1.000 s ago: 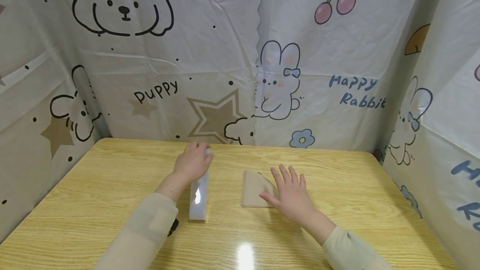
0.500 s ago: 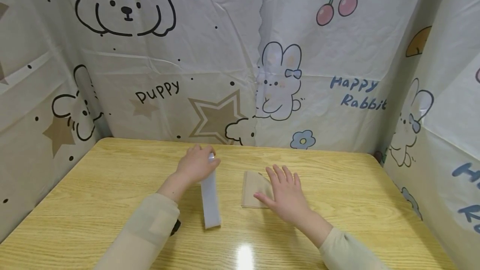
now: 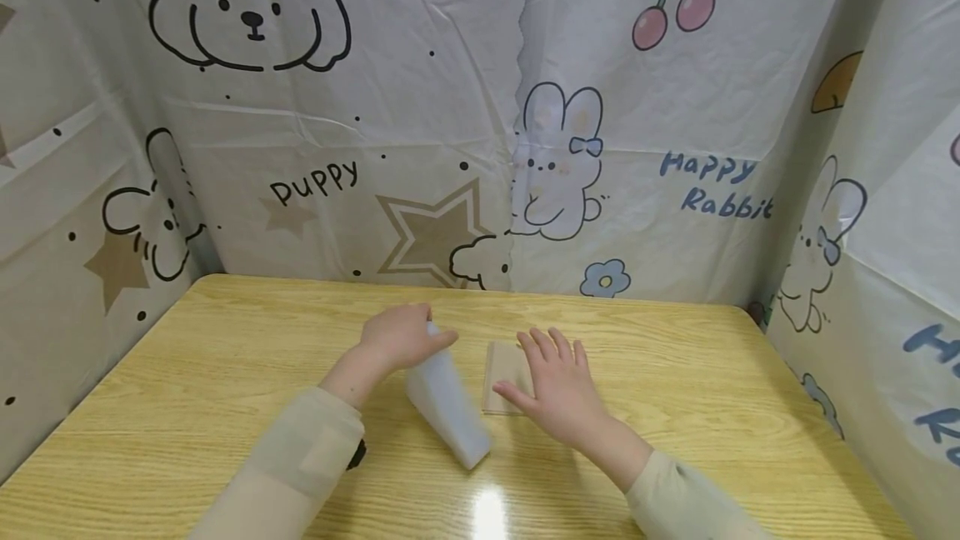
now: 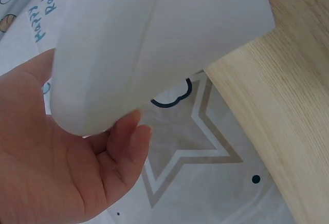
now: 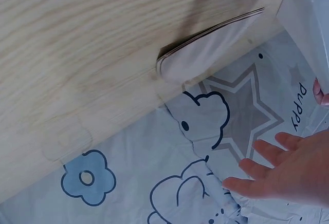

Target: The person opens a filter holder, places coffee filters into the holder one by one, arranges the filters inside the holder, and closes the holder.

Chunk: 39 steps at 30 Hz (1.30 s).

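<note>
My left hand [image 3: 401, 338] grips the far upper end of a smooth white box-like piece [image 3: 448, 411], which tilts with its near end toward me and to the right. In the left wrist view, the fingers curl round the rounded edge of this white piece [image 4: 128, 54]. My right hand [image 3: 561, 388] is spread, fingers straight, and overlaps the right side of a square tan stack of folded paper [image 3: 504, 373]. The right wrist view shows several thin layers in the folded paper stack [image 5: 205, 52], with the right hand [image 5: 288, 170] apart from it, holding nothing.
The light wooden table [image 3: 247, 357] reaches back to a printed white curtain [image 3: 420, 107] with puppies and rabbits. Another curtain panel [image 3: 900, 257] closes in the right side. A small black object [image 3: 357, 454] shows beside the left sleeve.
The left hand has moved right and a little nearer, swinging the white piece's near end to the right and tilting it. The right hand has drifted left over the folded paper.
</note>
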Available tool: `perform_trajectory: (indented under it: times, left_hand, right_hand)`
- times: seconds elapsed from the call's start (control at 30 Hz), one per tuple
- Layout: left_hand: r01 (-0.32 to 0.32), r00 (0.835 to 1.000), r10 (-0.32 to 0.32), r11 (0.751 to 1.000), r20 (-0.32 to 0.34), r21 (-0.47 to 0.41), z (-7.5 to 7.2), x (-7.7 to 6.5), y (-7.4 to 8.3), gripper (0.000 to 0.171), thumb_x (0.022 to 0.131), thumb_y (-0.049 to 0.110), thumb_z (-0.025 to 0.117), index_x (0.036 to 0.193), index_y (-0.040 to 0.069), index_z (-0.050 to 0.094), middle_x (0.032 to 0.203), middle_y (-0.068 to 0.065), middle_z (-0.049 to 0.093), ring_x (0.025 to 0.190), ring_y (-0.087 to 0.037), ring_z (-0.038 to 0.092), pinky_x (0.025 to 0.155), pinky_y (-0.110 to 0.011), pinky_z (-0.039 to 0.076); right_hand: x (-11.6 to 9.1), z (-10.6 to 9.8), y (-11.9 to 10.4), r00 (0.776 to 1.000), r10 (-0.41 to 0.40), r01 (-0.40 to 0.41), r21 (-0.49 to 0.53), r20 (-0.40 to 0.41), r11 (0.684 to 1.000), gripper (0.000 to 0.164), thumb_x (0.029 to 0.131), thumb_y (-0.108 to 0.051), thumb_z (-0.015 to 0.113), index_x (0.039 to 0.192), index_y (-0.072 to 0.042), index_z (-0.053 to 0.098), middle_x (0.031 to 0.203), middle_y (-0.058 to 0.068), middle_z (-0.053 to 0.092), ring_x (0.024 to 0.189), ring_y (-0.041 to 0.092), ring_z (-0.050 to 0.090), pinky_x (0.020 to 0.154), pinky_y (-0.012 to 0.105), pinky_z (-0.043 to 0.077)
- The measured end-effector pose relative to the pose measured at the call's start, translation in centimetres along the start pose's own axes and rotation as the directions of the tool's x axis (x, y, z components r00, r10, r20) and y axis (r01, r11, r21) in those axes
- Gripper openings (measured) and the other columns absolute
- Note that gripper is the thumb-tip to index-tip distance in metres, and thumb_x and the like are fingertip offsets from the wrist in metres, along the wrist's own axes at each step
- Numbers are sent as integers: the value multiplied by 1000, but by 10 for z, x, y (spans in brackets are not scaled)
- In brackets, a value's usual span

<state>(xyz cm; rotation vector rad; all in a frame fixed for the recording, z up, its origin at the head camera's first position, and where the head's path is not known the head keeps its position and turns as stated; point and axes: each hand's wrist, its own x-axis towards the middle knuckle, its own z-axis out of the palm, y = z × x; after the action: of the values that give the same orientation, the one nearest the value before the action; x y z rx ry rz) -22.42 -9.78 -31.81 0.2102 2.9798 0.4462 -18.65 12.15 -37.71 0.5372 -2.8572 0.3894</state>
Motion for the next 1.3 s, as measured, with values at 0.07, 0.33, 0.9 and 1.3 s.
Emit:
perform_trajectory:
  times: [0.07,0.33,0.9,1.3]
  left_hand:
    - [10,1000,-10,1000,11,6,0,-2,3,64,88,52,54,128,2,53,119,-15,62,99,-29,62,75,-41,51]
    - [24,997,-24,1000,74,4,-1,-7,10,64,89,52,51,126,0,55,123,-16,61,103,-33,62,77,-43,51]
    - [4,997,-5,1000,79,17,1,-10,14,57,90,53,50,113,4,64,110,-11,67,79,-22,63,62,-36,49]
    - [-255,883,387,871,266,-421,-2,-3,-33,37,82,38,69,102,10,58,94,-2,61,82,-15,57,71,-31,48]
  right_hand:
    - [1,-1,-3,1000,-4,4,-1,2,1000,73,86,-55,55,137,-5,42,142,17,42,134,41,31,106,63,20]
    - [4,-3,-10,999,-31,31,7,-10,1000,72,86,-57,54,135,-5,44,137,13,48,132,38,36,105,62,22]
    - [10,4,-27,976,-214,210,75,45,975,56,80,-45,69,121,-9,59,110,4,68,107,22,58,103,59,28]
    - [11,2,-31,967,-245,239,77,73,968,41,82,-39,69,111,-10,65,96,1,71,91,16,65,102,57,31]
